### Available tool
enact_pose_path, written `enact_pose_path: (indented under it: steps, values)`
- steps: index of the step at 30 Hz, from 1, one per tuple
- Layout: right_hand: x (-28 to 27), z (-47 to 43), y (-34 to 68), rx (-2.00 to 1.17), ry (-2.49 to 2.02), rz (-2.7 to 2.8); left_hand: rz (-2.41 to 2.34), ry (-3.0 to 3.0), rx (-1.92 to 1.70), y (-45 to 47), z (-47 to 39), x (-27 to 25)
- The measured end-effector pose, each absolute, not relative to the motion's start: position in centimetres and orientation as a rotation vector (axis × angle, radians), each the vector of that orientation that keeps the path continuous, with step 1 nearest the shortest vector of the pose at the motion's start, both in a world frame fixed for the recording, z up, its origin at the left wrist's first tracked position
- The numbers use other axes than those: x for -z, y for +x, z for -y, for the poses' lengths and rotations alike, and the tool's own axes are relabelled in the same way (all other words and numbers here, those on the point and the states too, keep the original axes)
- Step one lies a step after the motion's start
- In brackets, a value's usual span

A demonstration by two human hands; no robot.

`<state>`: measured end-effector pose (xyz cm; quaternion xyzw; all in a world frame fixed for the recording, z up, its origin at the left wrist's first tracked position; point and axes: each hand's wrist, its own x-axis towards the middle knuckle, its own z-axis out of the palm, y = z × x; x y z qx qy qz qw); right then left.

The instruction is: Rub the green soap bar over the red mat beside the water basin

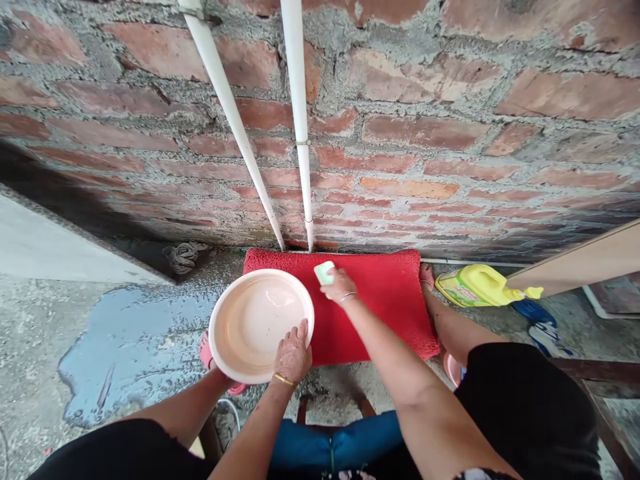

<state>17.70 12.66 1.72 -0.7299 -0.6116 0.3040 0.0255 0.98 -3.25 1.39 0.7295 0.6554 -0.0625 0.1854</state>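
Note:
A pale green bar of soap (pixel 325 273) is held in my right hand (pixel 340 285), over the upper middle of a red mat (pixel 385 293). The mat lies between my feet, close to the brick wall. On its left side rests a wide pinkish-white basin (pixel 216 333) with some water in it. My left hand (pixel 294 353) grips the basin's right rim, with fingers over the edge and the thumb side hidden from view. A thin bracelet circles each wrist.
A yellow jug (pixel 477 283) lies on its side at the right, near a blue and white item (pixel 543 327). Two white pipes (pixel 303 133) run down the brick wall. A puddle (pixel 135 340) spreads at the left, below a coiled rope (pixel 184 257).

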Motion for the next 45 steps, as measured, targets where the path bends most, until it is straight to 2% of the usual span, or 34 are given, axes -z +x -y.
enact_pose_path:
  steps: [3,5,12,15,19,25,29,32,39,42,45]
  values:
    - [-1.4,-12.4,13.8,-0.904,-2.102,2.132,-1.857,2.046,0.16,0.9,3.2,-1.3]
    - [-1.1,-12.0,15.4,-0.878,-2.156,2.111,-1.857,2.045,0.16,0.9,3.2,-1.2]
    - [-1.2,-7.8,33.5,-0.657,-2.678,1.426,-1.853,2.066,0.125,1.0,3.3,-0.6]
    - [-1.5,-6.1,37.6,-0.584,-2.844,1.05,-1.849,2.054,0.129,1.0,3.2,-0.8]
    - [-1.4,-6.6,34.0,-0.585,-2.744,1.078,-1.844,2.039,0.141,1.0,3.2,-1.2]
    - [-0.9,-11.3,20.8,-0.753,-2.289,1.836,-1.859,2.055,0.167,0.9,3.1,-1.2]
    - [-0.8,-13.3,19.2,-0.75,-2.125,2.173,-1.852,2.056,0.185,1.0,3.0,-1.2]
    - [-0.7,-12.7,23.8,-0.755,-2.299,1.997,-1.863,2.044,0.19,1.2,3.0,-1.3]
    - [-1.2,-7.3,36.3,-0.58,-2.806,1.106,-1.848,2.007,0.173,1.3,3.1,-1.5]
    - [-1.5,-6.6,33.6,-0.617,-2.776,1.121,-1.839,1.971,0.173,1.3,3.0,-1.8]
    - [-1.2,-6.5,25.6,-0.785,-2.552,1.409,-1.832,1.974,0.188,1.2,3.0,-2.0]
